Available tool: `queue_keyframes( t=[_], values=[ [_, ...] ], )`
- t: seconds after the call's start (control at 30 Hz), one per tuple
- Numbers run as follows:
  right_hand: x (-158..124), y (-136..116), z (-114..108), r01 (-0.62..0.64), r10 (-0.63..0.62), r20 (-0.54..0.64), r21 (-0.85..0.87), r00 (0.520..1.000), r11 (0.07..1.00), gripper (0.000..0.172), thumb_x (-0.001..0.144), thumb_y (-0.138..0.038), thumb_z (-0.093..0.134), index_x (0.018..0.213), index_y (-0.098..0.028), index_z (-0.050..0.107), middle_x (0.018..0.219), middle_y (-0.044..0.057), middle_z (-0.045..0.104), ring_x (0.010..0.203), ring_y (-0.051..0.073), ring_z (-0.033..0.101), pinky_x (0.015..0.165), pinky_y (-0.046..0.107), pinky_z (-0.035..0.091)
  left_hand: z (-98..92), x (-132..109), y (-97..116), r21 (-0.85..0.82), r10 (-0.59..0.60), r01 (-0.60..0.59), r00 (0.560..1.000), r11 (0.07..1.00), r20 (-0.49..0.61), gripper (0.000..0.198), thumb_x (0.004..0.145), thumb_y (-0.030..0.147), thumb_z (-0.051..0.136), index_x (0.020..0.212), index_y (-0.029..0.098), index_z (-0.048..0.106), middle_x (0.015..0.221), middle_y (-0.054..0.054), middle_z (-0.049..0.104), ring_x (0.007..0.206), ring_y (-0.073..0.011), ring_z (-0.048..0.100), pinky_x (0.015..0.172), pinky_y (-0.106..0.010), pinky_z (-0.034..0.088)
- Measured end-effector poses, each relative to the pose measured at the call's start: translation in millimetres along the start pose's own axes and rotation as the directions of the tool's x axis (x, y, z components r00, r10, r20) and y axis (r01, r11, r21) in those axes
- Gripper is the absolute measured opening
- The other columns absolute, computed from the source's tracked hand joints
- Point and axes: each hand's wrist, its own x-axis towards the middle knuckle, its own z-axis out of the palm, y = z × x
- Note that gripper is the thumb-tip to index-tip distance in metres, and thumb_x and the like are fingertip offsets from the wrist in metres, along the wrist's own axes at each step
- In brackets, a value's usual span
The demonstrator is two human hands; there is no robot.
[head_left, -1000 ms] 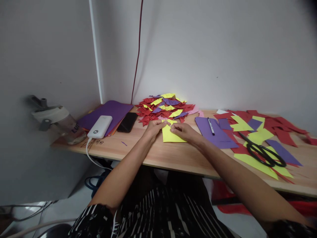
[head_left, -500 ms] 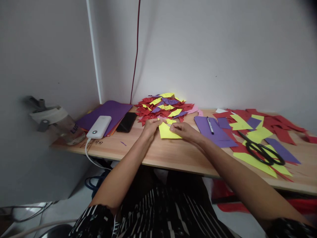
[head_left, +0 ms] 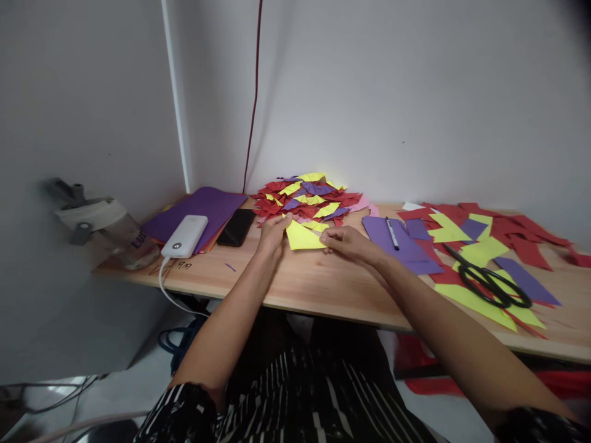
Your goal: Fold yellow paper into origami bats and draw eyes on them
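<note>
A yellow paper piece (head_left: 302, 237), folded into a triangle, lies on the wooden table (head_left: 323, 286) between my hands. My left hand (head_left: 273, 232) presses its left corner with the fingers together. Fingers of my right hand (head_left: 347, 241) pinch the paper's right edge. Just behind it sits a heap of folded red, yellow and purple paper pieces (head_left: 307, 200).
A purple sheet (head_left: 399, 246) with a pen (head_left: 393, 234) lies right of my hands. Black scissors (head_left: 489, 283) rest on scattered paper offcuts (head_left: 484, 246) further right. A white power bank (head_left: 184, 236), a black phone (head_left: 236, 226), purple folders (head_left: 198, 209) and a bottle (head_left: 106, 231) sit left.
The yellow square has been folded over into a triangle and slid slightly back and left. Both hands moved with it toward the heap.
</note>
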Motion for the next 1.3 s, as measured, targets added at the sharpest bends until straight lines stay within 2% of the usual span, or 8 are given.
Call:
queue_keyframes(
  t=[0.13,0.37,0.6,0.8,0.93,1.1,1.2,1.3],
  values=[
    [-1.4,-1.0,-5.5,0.002,-0.002,-0.003,0.014,1.000,1.000,0.038,0.083,-0.054,0.054,0.070,-0.018,0.055,0.071,0.004,0.063,0.065,0.014,0.057,0.064,0.028,0.042,-0.5,-0.5,3.3,-0.012,0.012,-0.012,0.999,1.000,-0.033,0.031,0.059,0.040,0.081,0.069,0.012,0.072,0.063,-0.004,0.067,0.060,-0.0129,0.059,0.059,-0.023,0.041],
    [-4.1,2.2,-10.9,0.018,-0.018,0.026,0.003,0.999,1.000,0.037,0.084,-0.051,0.054,0.070,-0.017,0.058,0.072,0.004,0.062,0.067,0.014,0.055,0.067,0.029,0.043,-3.0,1.7,5.6,-0.032,0.004,-0.006,0.998,0.999,-0.057,0.034,0.057,0.042,0.082,0.069,0.012,0.071,0.059,-0.002,0.065,0.057,-0.0101,0.056,0.059,-0.022,0.041],
    [-3.1,-0.3,-5.3,0.011,-0.018,-0.109,-0.063,0.994,0.998,0.037,0.085,-0.054,0.050,0.075,-0.019,0.053,0.068,0.000,0.052,0.062,0.013,0.044,0.058,0.027,0.033,3.0,-4.3,0.4,0.006,-0.107,0.107,0.992,0.994,0.073,0.038,0.052,0.042,0.085,0.069,0.011,0.072,0.062,-0.006,0.068,0.060,-0.0144,0.061,0.061,-0.025,0.045],
    [3.1,13.1,7.4,0.030,-0.040,-0.133,-0.075,0.990,0.997,0.037,0.081,-0.054,0.056,0.075,-0.018,0.056,0.068,0.000,0.050,0.064,0.014,0.043,0.057,0.027,0.032,9.4,-9.3,-10.5,0.033,-0.176,0.173,0.972,0.984,0.158,0.038,0.054,0.041,0.085,0.072,0.010,0.073,0.063,-0.006,0.068,0.056,-0.0130,0.059,0.061,-0.026,0.046],
    [4.7,17.4,11.9,0.049,-0.060,-0.141,-0.077,0.988,0.996,0.034,0.082,-0.051,0.056,0.075,-0.018,0.057,0.066,-0.001,0.047,0.062,0.012,0.040,0.056,0.026,0.031,11.7,-11.8,-13.4,0.041,-0.189,0.185,0.957,0.982,0.221,0.040,0.055,0.041,0.085,0.076,0.009,0.072,0.065,-0.006,0.069,0.059,-0.0139,0.061,0.066,-0.029,0.048],
    [4.3,16.6,12.1,0.050,-0.064,-0.159,-0.091,0.985,0.995,0.033,0.083,-0.049,0.054,0.074,-0.018,0.056,0.067,-0.002,0.046,0.061,0.012,0.040,0.055,0.025,0.030,13.0,-13.6,-16.7,0.077,-0.199,0.184,0.935,0.980,0.292,0.046,0.045,0.032,0.090,0.080,0.007,0.072,0.076,-0.009,0.072,0.067,-0.0172,0.065,0.072,-0.032,0.049],
    [4.0,16.4,11.4,0.050,-0.067,-0.157,-0.105,0.985,0.993,0.031,0.082,-0.048,0.056,0.075,-0.017,0.057,0.068,-0.001,0.047,0.062,0.012,0.040,0.056,0.025,0.030,12.3,-13.1,-19.2,0.105,-0.191,0.167,0.937,0.980,0.294,0.049,0.043,0.030,0.090,0.083,0.007,0.072,0.081,-0.011,0.072,0.070,-0.0185,0.066,0.072,-0.032,0.050],
    [4.3,16.4,11.2,0.054,-0.072,-0.148,-0.122,0.986,0.991,0.031,0.082,-0.047,0.056,0.074,-0.017,0.056,0.067,-0.002,0.046,0.061,0.012,0.039,0.056,0.025,0.029,11.0,-11.7,-21.2,0.127,-0.174,0.145,0.949,0.981,0.263,0.045,0.044,0.030,0.089,0.079,0.007,0.072,0.077,-0.010,0.072,0.066,-0.0178,0.065,0.069,-0.031,0.049]
  ],
)
